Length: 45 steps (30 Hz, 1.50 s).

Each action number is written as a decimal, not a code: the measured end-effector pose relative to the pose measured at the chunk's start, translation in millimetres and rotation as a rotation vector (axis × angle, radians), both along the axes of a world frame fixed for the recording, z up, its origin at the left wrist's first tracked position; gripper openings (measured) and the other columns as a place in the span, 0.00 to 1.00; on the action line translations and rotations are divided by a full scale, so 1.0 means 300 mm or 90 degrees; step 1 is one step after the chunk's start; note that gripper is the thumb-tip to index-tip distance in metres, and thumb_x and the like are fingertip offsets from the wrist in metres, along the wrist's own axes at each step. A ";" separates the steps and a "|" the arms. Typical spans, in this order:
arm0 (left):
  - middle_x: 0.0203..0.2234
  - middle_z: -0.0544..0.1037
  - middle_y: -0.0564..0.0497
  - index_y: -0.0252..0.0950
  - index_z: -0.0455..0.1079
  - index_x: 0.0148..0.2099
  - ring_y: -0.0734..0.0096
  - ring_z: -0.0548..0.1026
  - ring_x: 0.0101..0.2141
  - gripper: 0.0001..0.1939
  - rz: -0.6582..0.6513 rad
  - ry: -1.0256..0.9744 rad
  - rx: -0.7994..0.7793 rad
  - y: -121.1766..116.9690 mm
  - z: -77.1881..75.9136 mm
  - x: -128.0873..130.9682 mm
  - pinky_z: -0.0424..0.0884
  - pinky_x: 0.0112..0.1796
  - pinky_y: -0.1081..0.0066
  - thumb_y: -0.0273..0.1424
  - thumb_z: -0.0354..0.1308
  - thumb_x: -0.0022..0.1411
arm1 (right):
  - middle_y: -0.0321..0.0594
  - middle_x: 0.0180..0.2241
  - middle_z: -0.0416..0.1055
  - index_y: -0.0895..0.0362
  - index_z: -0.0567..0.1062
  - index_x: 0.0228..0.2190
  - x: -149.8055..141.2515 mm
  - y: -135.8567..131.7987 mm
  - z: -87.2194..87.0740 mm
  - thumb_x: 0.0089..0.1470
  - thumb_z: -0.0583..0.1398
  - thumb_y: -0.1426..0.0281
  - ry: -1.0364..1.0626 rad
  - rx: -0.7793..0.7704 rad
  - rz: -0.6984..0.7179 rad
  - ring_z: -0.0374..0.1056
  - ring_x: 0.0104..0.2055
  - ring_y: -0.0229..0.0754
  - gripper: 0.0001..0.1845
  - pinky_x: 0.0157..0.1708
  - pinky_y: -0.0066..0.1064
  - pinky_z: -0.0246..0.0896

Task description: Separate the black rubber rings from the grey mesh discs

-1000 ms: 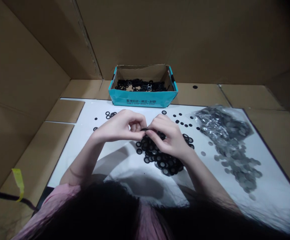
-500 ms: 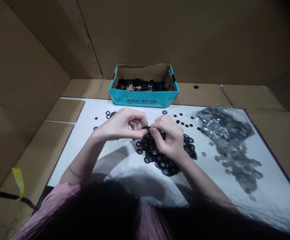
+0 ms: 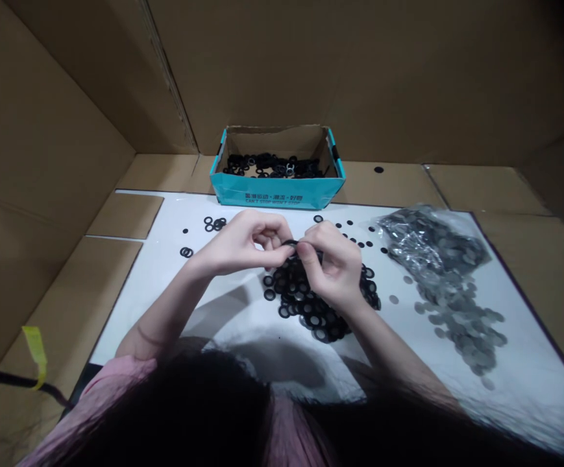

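Observation:
A small black ring [image 3: 290,242] is pinched between my two hands, above the middle of the white table. My left hand [image 3: 250,243] grips its left side with thumb and fingers. On the other side my right hand [image 3: 333,263] holds it between thumb and bent forefinger. Fingers cover most of the ring, so whether a disc sits inside it cannot be seen. Just below and behind the hands spreads a pile of black rings with grey centres [image 3: 315,320], partly hidden by my right hand.
A turquoise box [image 3: 276,188] of black rings stands at the back. On the right, a clear plastic bag [image 3: 432,243] of grey discs lies by loose grey discs [image 3: 474,331]. Small black discs [image 3: 369,244] and a few rings [image 3: 187,252] are scattered about. Cardboard walls surround the table.
My hands stay together on the ring, with the right hand shifted slightly right and its thumb more upright. The whole view has moved a little.

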State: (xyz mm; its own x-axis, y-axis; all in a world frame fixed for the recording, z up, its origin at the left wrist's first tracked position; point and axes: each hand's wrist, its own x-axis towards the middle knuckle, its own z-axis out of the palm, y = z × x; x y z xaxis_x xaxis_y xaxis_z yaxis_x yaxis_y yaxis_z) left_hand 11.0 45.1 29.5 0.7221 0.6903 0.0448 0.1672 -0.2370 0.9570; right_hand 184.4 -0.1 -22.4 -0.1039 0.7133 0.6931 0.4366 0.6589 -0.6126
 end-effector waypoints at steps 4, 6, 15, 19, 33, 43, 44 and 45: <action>0.19 0.68 0.57 0.31 0.68 0.29 0.81 0.66 0.22 0.06 -0.039 0.085 0.022 0.011 0.011 -0.033 0.60 0.23 0.81 0.28 0.59 0.56 | 0.35 0.21 0.64 0.55 0.69 0.23 -0.012 0.000 -0.011 0.57 0.56 0.74 -0.028 -0.005 0.020 0.61 0.27 0.39 0.10 0.31 0.36 0.55; 0.19 0.67 0.57 0.31 0.69 0.28 0.81 0.66 0.22 0.05 -0.043 0.116 0.049 0.012 0.015 -0.045 0.61 0.24 0.80 0.27 0.59 0.55 | 0.35 0.20 0.65 0.55 0.69 0.24 -0.004 0.009 -0.006 0.56 0.57 0.73 -0.066 -0.014 0.053 0.61 0.28 0.39 0.10 0.32 0.36 0.55; 0.23 0.74 0.54 0.32 0.67 0.35 0.78 0.72 0.25 0.05 -0.021 0.065 0.028 -0.005 0.015 -0.020 0.65 0.26 0.80 0.29 0.55 0.62 | 0.35 0.21 0.64 0.55 0.67 0.25 0.019 0.020 0.012 0.57 0.56 0.76 -0.022 -0.010 0.066 0.59 0.27 0.37 0.09 0.30 0.34 0.56; 0.20 0.71 0.56 0.31 0.67 0.32 0.81 0.69 0.22 0.04 -0.015 0.053 -0.004 -0.004 0.013 -0.015 0.62 0.24 0.81 0.26 0.59 0.58 | 0.35 0.21 0.63 0.55 0.68 0.25 0.007 0.011 0.003 0.56 0.57 0.76 0.010 0.007 0.039 0.60 0.27 0.38 0.09 0.30 0.35 0.56; 0.23 0.66 0.57 0.32 0.66 0.31 0.82 0.64 0.25 0.03 0.054 -0.015 0.142 -0.013 -0.005 0.016 0.61 0.26 0.80 0.24 0.57 0.57 | 0.35 0.23 0.64 0.55 0.67 0.27 0.019 0.014 0.012 0.57 0.55 0.76 -0.054 0.020 0.023 0.58 0.28 0.38 0.07 0.31 0.35 0.54; 0.21 0.67 0.57 0.31 0.67 0.32 0.83 0.64 0.23 0.05 0.095 -0.047 0.112 -0.018 -0.024 0.027 0.62 0.24 0.82 0.26 0.59 0.57 | 0.34 0.23 0.62 0.55 0.66 0.26 -0.005 0.005 -0.011 0.60 0.54 0.75 0.073 -0.033 0.014 0.59 0.27 0.36 0.09 0.28 0.32 0.53; 0.22 0.68 0.56 0.30 0.67 0.32 0.83 0.65 0.23 0.05 0.096 -0.041 0.113 -0.020 -0.024 0.028 0.63 0.24 0.82 0.27 0.59 0.57 | 0.34 0.23 0.61 0.55 0.66 0.26 -0.007 0.004 -0.013 0.61 0.53 0.74 0.085 -0.047 0.013 0.59 0.27 0.36 0.10 0.28 0.31 0.53; 0.22 0.68 0.56 0.30 0.67 0.32 0.83 0.67 0.23 0.05 0.096 -0.038 0.113 -0.022 -0.025 0.028 0.64 0.24 0.82 0.27 0.59 0.58 | 0.33 0.23 0.61 0.55 0.66 0.27 -0.009 0.003 -0.014 0.61 0.53 0.74 0.094 -0.058 0.012 0.59 0.27 0.35 0.10 0.27 0.31 0.53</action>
State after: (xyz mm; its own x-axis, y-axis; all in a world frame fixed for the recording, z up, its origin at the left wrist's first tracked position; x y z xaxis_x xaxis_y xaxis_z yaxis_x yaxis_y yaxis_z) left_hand 19.5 38.5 22.1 0.6040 0.7675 0.2148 0.1583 -0.3797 0.9115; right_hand 181.6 0.8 -26.5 -0.0199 0.7731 0.6340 0.3255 0.6046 -0.7270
